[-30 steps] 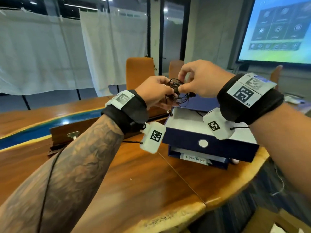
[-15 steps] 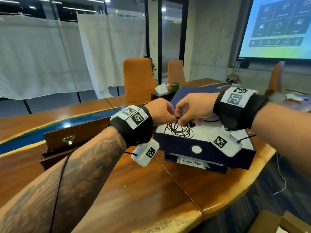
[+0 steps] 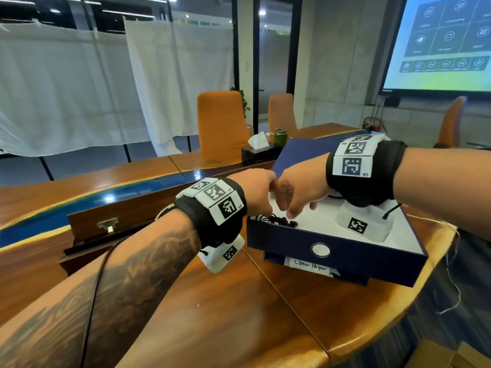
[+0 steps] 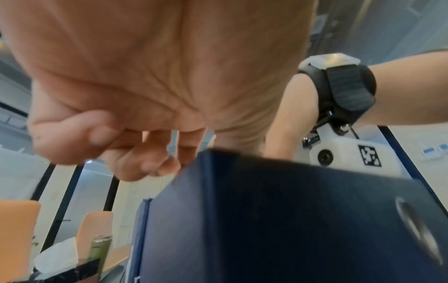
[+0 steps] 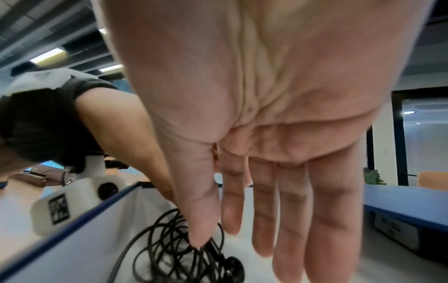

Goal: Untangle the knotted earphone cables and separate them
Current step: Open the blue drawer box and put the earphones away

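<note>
Earphone cables (image 5: 174, 249) one knotted black bundle in near-left corner of blue box (image 3: 345, 251). Right hand (image 5: 254, 153) fingers straight, thumb touching bundle. Left hand (image 4: 126, 118) fingers curled, grip unclear. Separation seemingly all ahead.

Your table (image 3: 202, 314) is glossy varnished wood with a rough natural rim along its near edge and a shiny blue strip, perhaps resin, running across its far side. The box (image 3: 345, 257) on its right corner looks like matt navy card with a smooth white lining and a small shiny round disc on the front wall, and the earphone cables (image 5: 169, 247) lying inside it are thin black cord with a slight sheen. The bands (image 3: 212, 221) on your wrists are matt black cloth carrying smooth white plastic blocks.
</note>
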A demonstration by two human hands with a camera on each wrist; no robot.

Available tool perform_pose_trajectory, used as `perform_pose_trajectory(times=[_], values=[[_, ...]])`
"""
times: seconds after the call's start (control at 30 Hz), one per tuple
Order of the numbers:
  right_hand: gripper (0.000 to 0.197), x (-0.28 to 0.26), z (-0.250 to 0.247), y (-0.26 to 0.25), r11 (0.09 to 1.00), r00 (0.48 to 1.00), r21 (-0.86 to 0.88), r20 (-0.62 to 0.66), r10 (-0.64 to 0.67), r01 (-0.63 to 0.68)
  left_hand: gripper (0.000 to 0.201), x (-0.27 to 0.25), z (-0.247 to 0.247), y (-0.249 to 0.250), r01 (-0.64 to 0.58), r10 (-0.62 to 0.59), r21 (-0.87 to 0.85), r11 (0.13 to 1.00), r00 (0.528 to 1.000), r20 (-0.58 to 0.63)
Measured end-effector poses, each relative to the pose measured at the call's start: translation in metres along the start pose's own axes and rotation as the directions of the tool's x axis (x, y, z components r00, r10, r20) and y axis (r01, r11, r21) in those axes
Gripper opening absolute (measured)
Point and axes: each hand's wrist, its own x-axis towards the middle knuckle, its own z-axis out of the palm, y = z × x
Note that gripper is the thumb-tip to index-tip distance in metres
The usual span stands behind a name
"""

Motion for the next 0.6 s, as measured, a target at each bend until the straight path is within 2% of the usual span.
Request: perform_pose_trajectory(times=[0.13,0.23,0.43,0.6], values=[[0.014,-0.003,0.006,-0.001,0.998,0.995,-0.054,0.095,-0.025,0.03,0.05,0.001,0.004,-0.004,0.004,-0.004,0.031,1.0,1.0,-0.011],[0.017,-0.007,0.003,-0.005,0.992,0.998,-0.122,0.059,-0.028,0.035,0.048,-0.002,0.004,-0.009,0.003,-0.004,-0.027,1.0,0.999,-0.039],[0.008,-0.017,-0.02,-0.034,0.97,0.98,-0.243,-0.19,-0.063,0.016,0.029,-0.024,-0.018,-0.023,-0.009,-0.05,-0.236,0.972,0.969,-0.243],[0.012,-0.018,-0.038,-0.085,0.984,0.889,-0.178,-0.446,-0.1,0.022,0.017,-0.062,-0.038,-0.054,-0.005,-0.174,-0.4,0.916,0.896,-0.408]])
